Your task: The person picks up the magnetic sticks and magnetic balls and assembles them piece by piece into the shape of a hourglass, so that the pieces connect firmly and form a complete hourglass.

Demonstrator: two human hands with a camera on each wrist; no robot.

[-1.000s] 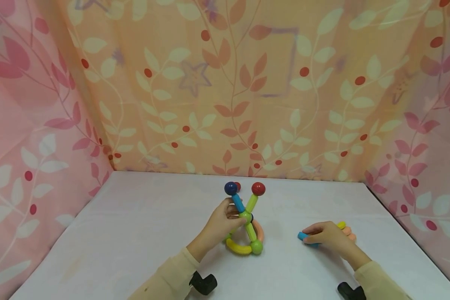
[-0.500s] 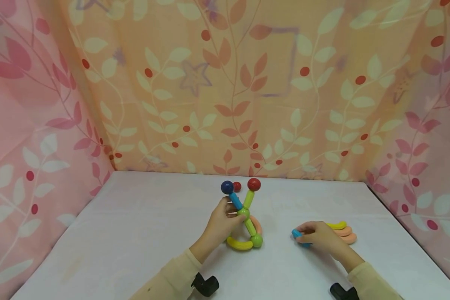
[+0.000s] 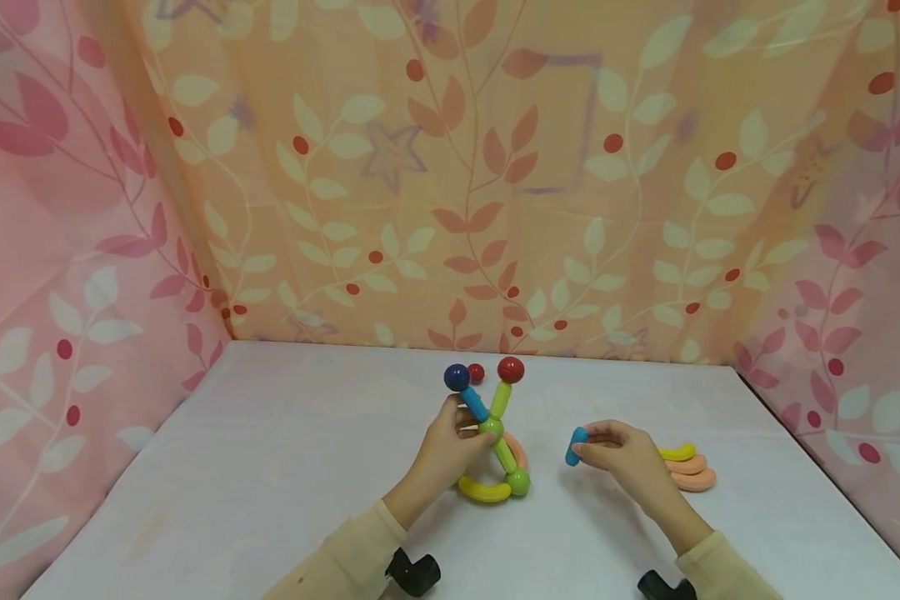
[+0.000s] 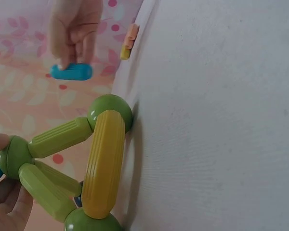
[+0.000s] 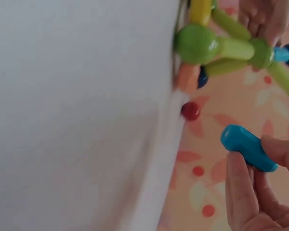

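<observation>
My left hand (image 3: 450, 442) grips a magnetic stick-and-ball structure at its green middle ball (image 3: 491, 429). Above that ball a blue stick (image 3: 474, 403) leans to a dark blue ball (image 3: 457, 377), and a green stick (image 3: 501, 401) to a red ball (image 3: 511, 370). Below, green sticks reach a base with a curved yellow stick (image 4: 104, 163), a green ball (image 5: 196, 44) and an orange curved stick (image 5: 188, 77). My right hand (image 3: 626, 457) pinches a short blue stick (image 5: 249, 148) between thumb and fingers, above the table and apart from the structure.
Curved yellow (image 3: 678, 452) and orange sticks (image 3: 693, 482) lie on the white table (image 3: 270, 467) behind and right of my right hand. A loose red ball (image 5: 190, 111) sits behind the structure. Patterned curtains (image 3: 330, 183) stand round the table's back and sides.
My right hand has lifted the blue stick off the table, moved it left toward the structure and turned it more upright. My left hand keeps its grip, and the structure shifted only slightly.
</observation>
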